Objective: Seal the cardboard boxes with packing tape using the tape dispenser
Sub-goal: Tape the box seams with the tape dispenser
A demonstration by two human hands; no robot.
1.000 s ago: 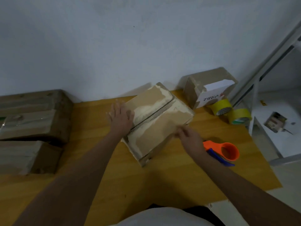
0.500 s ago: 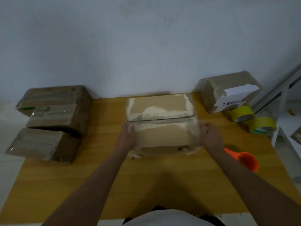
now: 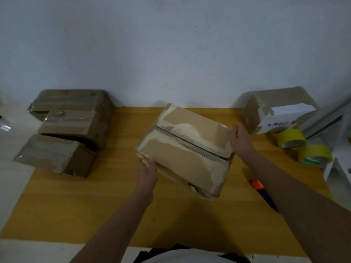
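Observation:
A worn cardboard box (image 3: 188,149) lies skewed in the middle of the yellow table (image 3: 95,205), its two top flaps meeting in an untaped seam that runs from upper left to lower right. My left hand (image 3: 147,174) holds its near left corner. My right hand (image 3: 240,140) grips its far right corner. The orange and blue tape dispenser (image 3: 263,192) lies on the table to the right of the box, mostly hidden under my right forearm.
Three taped cardboard boxes (image 3: 70,128) are stacked at the table's left edge. Another box with a white label (image 3: 279,111) stands at the back right. Two yellow tape rolls (image 3: 302,145) lie beside it. A white metal rack (image 3: 338,168) stands to the right.
Both hands have turned the box on the table: it was square to me half a second ago and now sits skewed, its right end swung toward me.

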